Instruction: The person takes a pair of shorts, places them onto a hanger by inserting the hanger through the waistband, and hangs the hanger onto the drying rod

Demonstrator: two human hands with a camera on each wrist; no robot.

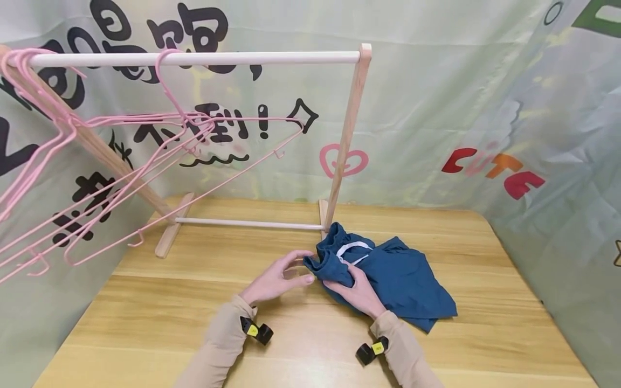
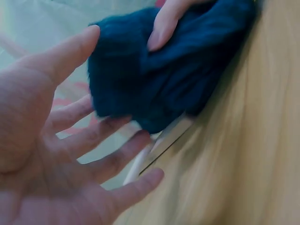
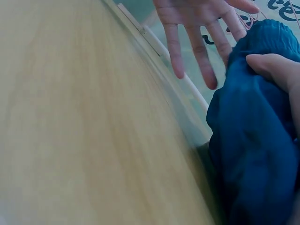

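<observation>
A dark blue garment [image 1: 407, 280] with a white drawstring [image 1: 351, 248] lies crumpled on the wooden table [image 1: 194, 328], right of centre. My right hand [image 1: 358, 290] grips its bunched near-left edge; the thumb [image 3: 274, 70] presses into the fabric [image 3: 253, 150]. My left hand [image 1: 280, 277] is held open just left of the bunch, fingers spread, and its thumb tip is almost against the cloth. In the left wrist view the open palm [image 2: 56, 159] faces the blue bundle [image 2: 159, 84], with a right-hand finger [image 2: 163, 28] curled over its top.
A wooden clothes rack [image 1: 346, 140] with a white top rod [image 1: 194, 58] stands at the back of the table. Several pink wire hangers [image 1: 160, 145] hang from it on the left. Printed cloth backdrops close in the back and both sides.
</observation>
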